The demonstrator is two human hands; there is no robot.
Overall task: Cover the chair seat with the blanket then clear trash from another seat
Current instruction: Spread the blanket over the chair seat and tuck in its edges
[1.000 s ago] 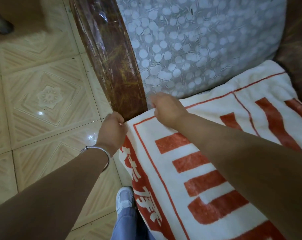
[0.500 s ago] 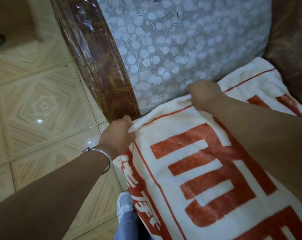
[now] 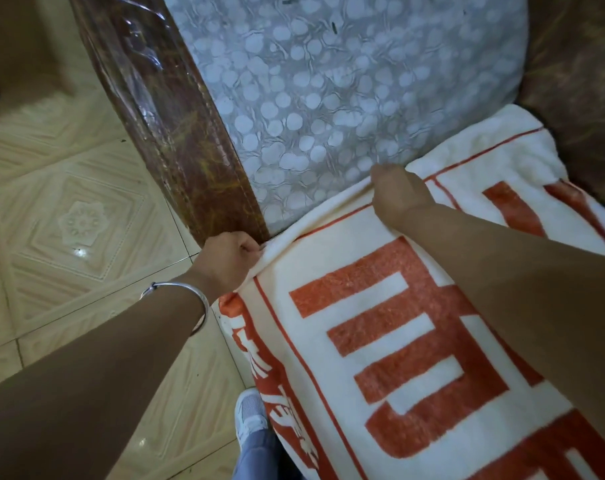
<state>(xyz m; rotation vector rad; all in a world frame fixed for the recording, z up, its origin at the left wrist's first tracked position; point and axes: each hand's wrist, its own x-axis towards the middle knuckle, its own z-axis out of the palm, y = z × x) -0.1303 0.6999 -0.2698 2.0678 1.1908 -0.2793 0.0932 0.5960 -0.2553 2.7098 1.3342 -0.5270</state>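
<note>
A white blanket [image 3: 391,327] with large orange-red bars and characters lies spread over the chair seat, its left edge hanging down the front. My left hand [image 3: 230,259], with a silver bangle on the wrist, pinches the blanket's corner where the brown armrest [image 3: 176,133] ends. My right hand [image 3: 399,195] presses the blanket's far edge against the grey-white patterned back cushion [image 3: 328,98], fingers curled on the cloth. The seat under the blanket is hidden.
Cream patterned floor tiles [image 3: 69,220] stretch to the left of the chair. The other brown armrest [image 3: 578,98] rises at the right. My white shoe [image 3: 250,417] and blue trouser leg stand at the chair's front edge. No trash is in view.
My right hand has slid to the right along the blanket's far edge, from beside the left armrest toward the middle of the cushion. The left hand stays on the corner.
</note>
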